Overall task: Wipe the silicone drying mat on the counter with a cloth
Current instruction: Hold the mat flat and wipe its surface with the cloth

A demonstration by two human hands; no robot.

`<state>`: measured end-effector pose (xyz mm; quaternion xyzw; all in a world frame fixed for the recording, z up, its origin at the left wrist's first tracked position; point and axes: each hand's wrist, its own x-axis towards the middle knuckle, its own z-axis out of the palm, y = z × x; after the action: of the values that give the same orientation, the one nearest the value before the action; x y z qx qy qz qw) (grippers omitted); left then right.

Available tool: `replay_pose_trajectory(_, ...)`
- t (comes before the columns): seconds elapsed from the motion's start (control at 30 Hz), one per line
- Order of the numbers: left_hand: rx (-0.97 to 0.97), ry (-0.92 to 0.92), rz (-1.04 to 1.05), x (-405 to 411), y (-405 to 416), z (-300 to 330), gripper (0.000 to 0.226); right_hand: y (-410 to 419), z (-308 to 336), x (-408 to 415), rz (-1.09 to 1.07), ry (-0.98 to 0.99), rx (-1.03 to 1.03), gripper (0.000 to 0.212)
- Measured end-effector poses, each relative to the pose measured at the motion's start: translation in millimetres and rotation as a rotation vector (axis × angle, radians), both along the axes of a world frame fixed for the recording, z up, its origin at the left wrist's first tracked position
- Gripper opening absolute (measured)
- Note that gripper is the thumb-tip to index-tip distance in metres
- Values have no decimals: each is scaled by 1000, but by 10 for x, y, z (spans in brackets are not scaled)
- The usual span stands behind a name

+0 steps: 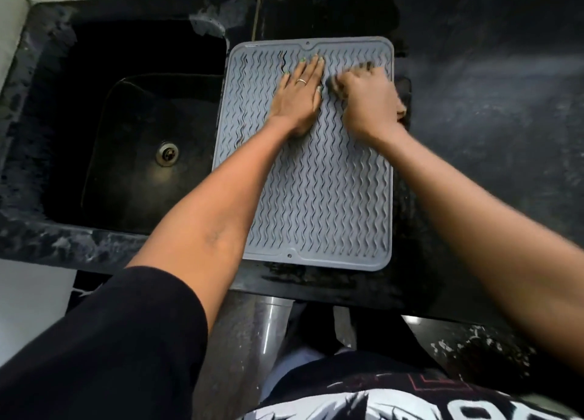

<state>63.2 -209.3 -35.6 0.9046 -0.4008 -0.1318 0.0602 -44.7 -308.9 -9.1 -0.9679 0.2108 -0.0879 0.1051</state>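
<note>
Head view, left to right. Far left you have the dark sink (132, 141), its metal drain (167, 153) near the basin floor. Just right of the sink, the grey silicone drying mat (316, 198) lies flat on the black counter (489, 119), wavy ribs running along its length, its left edge at the sink's rim.

Your left hand (300, 94) is pressed flat on the far part of the mat, palm down, fingers straight and close together, holding nothing. You can see a ring (302, 81) on one finger.

Just right of it, your right hand (369, 103) sits on the mat's far right part, motion-blurred, fingers curled down. A dark cloth (406, 94) shows under and past that hand, partly over the mat's right edge. The curled fingers look bunched on the cloth, but blur keeps the grip itself unclear.

Both forearms reach in from the bottom; a black sleeve (110, 340) covers your left upper arm.
</note>
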Motion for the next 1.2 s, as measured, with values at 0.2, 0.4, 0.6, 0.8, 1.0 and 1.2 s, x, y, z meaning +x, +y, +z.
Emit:
replay_pose_trajectory(0.2, 27, 13, 4, -37, -1, 25, 55, 713, 108, -946, 160, 23, -36, 21)
replay_pose_trajectory(0.4, 254, 107, -52, 8, -48, 387, 62, 239, 569, -452, -170, -114, 328, 16)
replay_pose_trajectory(0.6, 227, 176, -25, -160, 60, 284, 72, -273, 110, 195, -72, 238, 145, 68)
replay_pose_trajectory(0.8, 272, 178, -22, -222, 57, 396, 71, 170, -104, -245, -91, 55, -88, 40)
replay_pose_trajectory(1.0, 270, 195, -19, -239, 80, 420, 72, 579, 155, -835, -69, 115, 8, 22)
replay_pose_trajectory(1.2, 251, 193, -3, -250, 86, 461, 72, -83, 572, -207, -383, -24, 407, 14)
